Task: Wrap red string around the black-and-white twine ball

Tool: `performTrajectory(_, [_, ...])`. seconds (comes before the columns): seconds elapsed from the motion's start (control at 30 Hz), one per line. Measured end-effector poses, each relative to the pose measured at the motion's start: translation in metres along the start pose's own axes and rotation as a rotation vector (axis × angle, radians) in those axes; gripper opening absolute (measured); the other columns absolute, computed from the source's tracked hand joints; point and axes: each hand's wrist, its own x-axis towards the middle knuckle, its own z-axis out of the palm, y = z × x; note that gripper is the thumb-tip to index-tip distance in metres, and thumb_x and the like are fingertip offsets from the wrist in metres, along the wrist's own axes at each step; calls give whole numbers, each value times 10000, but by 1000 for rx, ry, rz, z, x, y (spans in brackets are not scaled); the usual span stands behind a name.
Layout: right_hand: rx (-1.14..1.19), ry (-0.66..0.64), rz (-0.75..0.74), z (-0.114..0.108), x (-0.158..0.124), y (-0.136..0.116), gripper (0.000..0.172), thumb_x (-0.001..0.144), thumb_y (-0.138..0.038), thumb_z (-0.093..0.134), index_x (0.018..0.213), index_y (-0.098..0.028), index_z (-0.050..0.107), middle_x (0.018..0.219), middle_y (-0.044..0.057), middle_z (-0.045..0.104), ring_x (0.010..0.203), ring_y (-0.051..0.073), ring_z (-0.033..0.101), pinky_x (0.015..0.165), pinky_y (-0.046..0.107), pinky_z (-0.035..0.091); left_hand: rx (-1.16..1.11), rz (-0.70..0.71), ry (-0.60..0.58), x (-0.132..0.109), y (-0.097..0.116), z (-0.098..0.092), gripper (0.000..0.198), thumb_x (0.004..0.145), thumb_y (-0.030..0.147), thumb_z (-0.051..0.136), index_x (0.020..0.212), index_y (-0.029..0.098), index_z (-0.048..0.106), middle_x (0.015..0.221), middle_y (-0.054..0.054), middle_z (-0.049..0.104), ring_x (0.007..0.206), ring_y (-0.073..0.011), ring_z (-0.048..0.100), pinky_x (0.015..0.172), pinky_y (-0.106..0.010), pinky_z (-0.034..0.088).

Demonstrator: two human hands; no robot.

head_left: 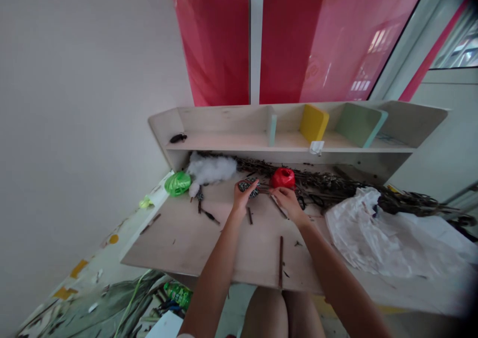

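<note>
My left hand is closed around a small black-and-white patterned bundle, which lies sideways above the desk. Thin brown stems stick out of it to the right. At their far end my right hand has its fingers pinched together on the stems; the fingertips are too small to make out fully. Just behind the right hand sits a red ball of plastic twine. Black-handled scissors lie to its right. Short pieces of stick are on the desk below my hands.
White stuffing and a green twine ball lie at the back left. Dried branches run along the back under a shelf. A white plastic bag covers the right side. A longer stick lies near the front edge.
</note>
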Motion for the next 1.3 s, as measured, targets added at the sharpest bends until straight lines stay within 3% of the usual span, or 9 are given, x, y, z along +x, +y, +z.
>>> performTrajectory(0.23, [120, -47, 25, 2, -5, -11, 386, 613, -566, 645, 597, -185, 583, 444, -49, 406, 434, 79, 331, 419, 221, 217, 150, 201, -1, 1, -13, 3, 530, 530, 397, 820, 932, 169, 561, 911, -62, 660, 861, -197, 635, 847, -386, 490])
performTrajectory(0.43, [284, -56, 104, 1, -9, -23, 406, 555, -552, 715, 609, -181, 559, 427, -88, 318, 398, 50, 211, 404, 230, 134, 224, 144, -120, -1, -10, 5, 430, 639, 506, 720, 869, 159, 612, 876, -79, 673, 827, -201, 633, 801, -356, 497])
performTrajectory(0.73, [249, -30, 101, 3, -10, -24, 402, 552, -543, 709, 563, -183, 531, 435, -74, 336, 396, 48, 241, 399, 222, 140, 359, 240, -308, -12, -8, 6, 363, 697, 526, 663, 835, 190, 681, 865, -65, 687, 846, -194, 614, 848, -309, 458])
performTrajectory(0.97, [235, -14, 127, 2, -10, -26, 348, 545, -491, 696, 544, -182, 538, 431, -68, 344, 412, 56, 263, 402, 218, 164, 345, 239, -337, -10, -11, 6, 343, 688, 487, 688, 884, 206, 691, 894, -66, 691, 894, -202, 615, 906, -318, 444])
performTrajectory(1.3, [309, -81, 262, -1, -10, -26, 377, 539, -499, 716, 603, -173, 538, 426, -106, 272, 371, 30, 180, 383, 215, 90, 360, 236, -320, -8, -16, 6, 357, 692, 448, 702, 940, 192, 682, 958, -73, 678, 928, -200, 618, 928, -346, 444])
